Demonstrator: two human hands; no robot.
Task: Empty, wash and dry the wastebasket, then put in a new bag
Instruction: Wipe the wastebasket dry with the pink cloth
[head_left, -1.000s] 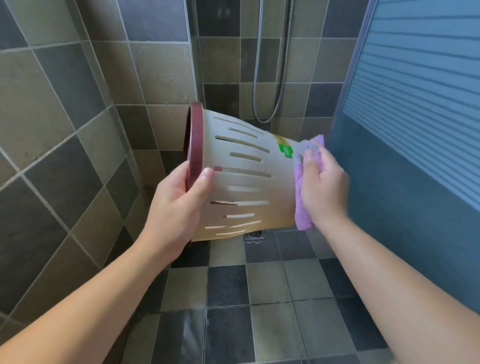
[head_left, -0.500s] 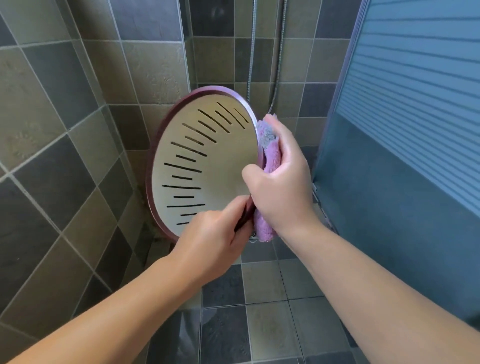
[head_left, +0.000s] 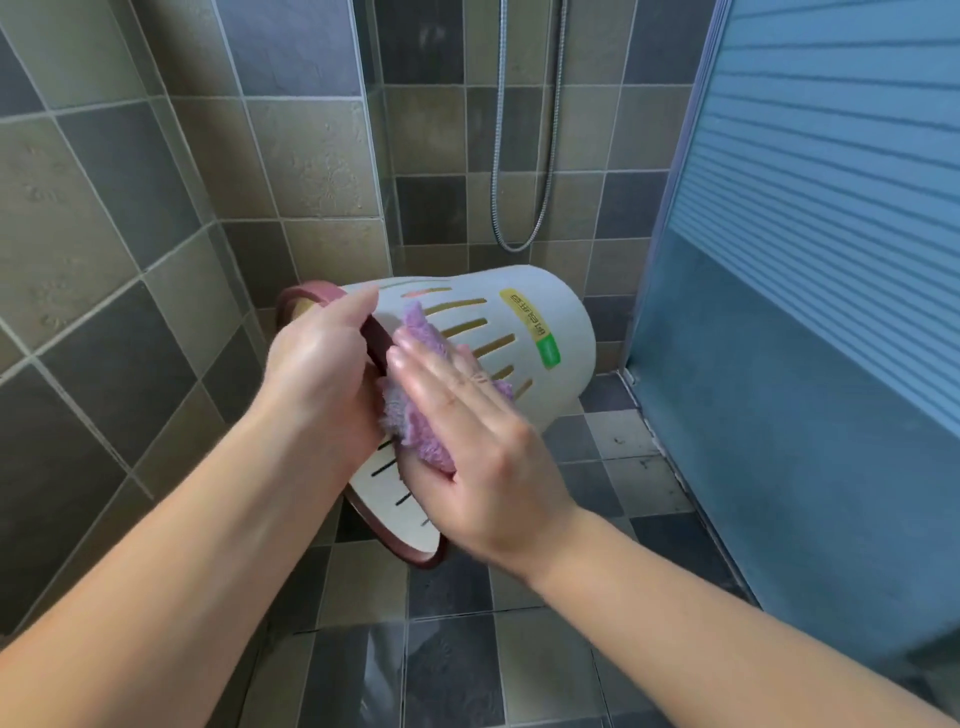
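A pale slotted wastebasket (head_left: 545, 312) with a dark red rim is held in the air on its side, its base pointing away to the right and its rim toward me. A yellow and green label shows on its wall. My left hand (head_left: 317, 379) grips the red rim near the top. My right hand (head_left: 467, 447) lies flat on the basket's outer wall and presses a purple cloth (head_left: 415, 415) against the slots. The cloth is mostly hidden under my fingers and palm.
I stand in a tiled shower corner. A metal shower hose (head_left: 519, 156) hangs on the back wall. A blue frosted glass door (head_left: 805, 312) closes the right side. Grey and tan floor tiles (head_left: 457, 649) lie below the basket.
The basket has turned from opening toward me to its side wall up, and sits lower. My right hand with the cloth has moved from the rim onto the outer wall.
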